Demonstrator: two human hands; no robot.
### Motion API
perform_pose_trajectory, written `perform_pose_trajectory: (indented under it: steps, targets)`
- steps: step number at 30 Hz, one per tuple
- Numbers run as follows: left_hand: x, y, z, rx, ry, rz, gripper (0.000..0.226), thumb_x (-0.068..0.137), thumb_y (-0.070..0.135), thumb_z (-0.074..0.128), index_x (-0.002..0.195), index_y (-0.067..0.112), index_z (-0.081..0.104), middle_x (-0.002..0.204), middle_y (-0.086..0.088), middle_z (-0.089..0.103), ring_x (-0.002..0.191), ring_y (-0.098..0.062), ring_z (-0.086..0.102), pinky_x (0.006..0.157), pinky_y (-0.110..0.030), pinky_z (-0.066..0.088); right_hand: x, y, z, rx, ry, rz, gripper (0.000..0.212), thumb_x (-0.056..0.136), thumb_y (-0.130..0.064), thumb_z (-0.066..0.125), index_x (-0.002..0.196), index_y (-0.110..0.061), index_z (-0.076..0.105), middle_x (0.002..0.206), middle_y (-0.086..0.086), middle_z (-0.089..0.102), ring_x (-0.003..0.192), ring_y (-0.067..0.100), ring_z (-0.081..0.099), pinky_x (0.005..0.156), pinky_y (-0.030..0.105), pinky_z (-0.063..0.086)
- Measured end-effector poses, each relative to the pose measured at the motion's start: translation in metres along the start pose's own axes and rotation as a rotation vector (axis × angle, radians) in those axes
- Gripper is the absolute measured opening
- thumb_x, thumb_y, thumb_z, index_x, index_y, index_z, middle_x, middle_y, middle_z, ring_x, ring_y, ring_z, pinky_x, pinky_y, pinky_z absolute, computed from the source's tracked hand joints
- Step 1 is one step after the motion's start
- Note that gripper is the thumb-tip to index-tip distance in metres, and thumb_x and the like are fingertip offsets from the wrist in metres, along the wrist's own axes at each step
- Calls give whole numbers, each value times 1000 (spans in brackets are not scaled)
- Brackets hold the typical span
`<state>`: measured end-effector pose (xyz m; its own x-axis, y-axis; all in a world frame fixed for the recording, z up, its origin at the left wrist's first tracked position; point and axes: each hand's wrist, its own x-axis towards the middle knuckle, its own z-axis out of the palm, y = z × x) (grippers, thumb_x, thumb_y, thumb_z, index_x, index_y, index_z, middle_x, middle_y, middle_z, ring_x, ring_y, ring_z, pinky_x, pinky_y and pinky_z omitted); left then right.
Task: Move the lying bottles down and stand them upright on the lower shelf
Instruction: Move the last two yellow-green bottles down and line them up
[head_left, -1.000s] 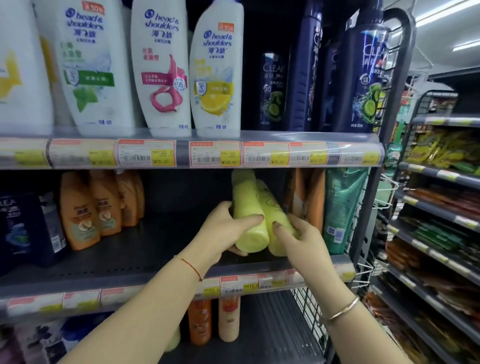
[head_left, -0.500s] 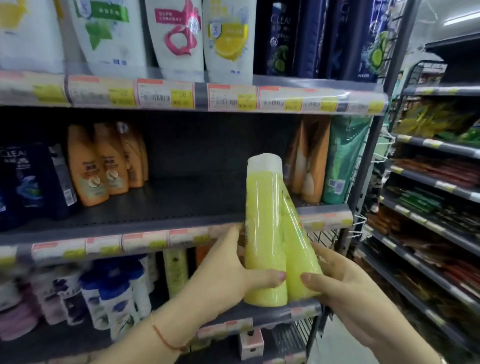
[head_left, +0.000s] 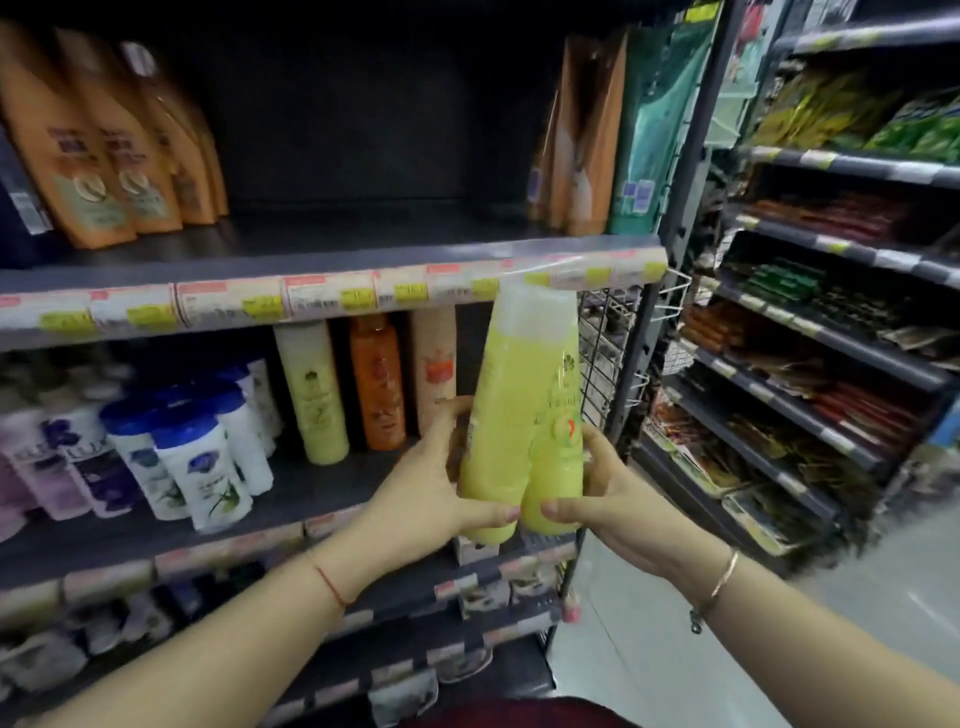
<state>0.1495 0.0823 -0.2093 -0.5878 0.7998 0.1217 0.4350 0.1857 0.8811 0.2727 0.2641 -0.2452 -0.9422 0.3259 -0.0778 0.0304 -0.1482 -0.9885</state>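
Two yellow-green bottles with pale caps are held upright side by side in front of the lower shelf (head_left: 311, 499), near its right end. My left hand (head_left: 431, 483) grips the left yellow bottle (head_left: 506, 415) from the left. My right hand (head_left: 618, 493) grips the right yellow bottle (head_left: 558, 467) from the right. Their caps reach up to the price strip of the upper shelf (head_left: 332, 254). Their bases hang just above the lower shelf's front edge.
On the lower shelf stand a pale yellow bottle (head_left: 314, 395), an orange bottle (head_left: 376, 384), a peach bottle (head_left: 434, 364) and several white blue-capped bottles (head_left: 197, 457). Orange bottles (head_left: 98, 156) line the upper shelf. A wire side panel (head_left: 608, 353) closes the right end.
Both hands have brought the two yellow bottles down from the upper shelf, turned them upright, and now hold them level with the lower shelf. The view has tilted downward.
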Motion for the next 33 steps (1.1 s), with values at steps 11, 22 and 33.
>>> perform_pose_trajectory:
  steps: [11, 22, 33]
  targets:
    - [58, -78, 53, 49, 117, -71, 86, 57, 29, 91, 129, 25, 45, 123, 10, 57, 113, -11, 54, 94, -30, 47, 49, 63, -39, -16, 28, -6, 64, 75, 4, 73, 131, -13, 47, 116, 8, 71, 107, 23, 68, 83, 30, 57]
    - [134, -78, 56, -27, 249, -78, 71, 60, 18, 88, 115, 17, 42, 100, 7, 57, 96, -15, 58, 79, -30, 46, 112, 32, -64, -96, 90, -103, 64, 77, 10, 71, 131, -10, 43, 125, 18, 64, 113, 32, 65, 99, 48, 50]
    - [173, -107, 47, -2, 80, -141, 86, 67, 13, 85, 137, 18, 37, 115, 7, 52, 108, -11, 48, 90, -26, 39, 144, 28, -84, -193, 113, -64, 70, 76, 10, 74, 131, -14, 38, 122, 16, 65, 105, 26, 69, 78, 29, 59]
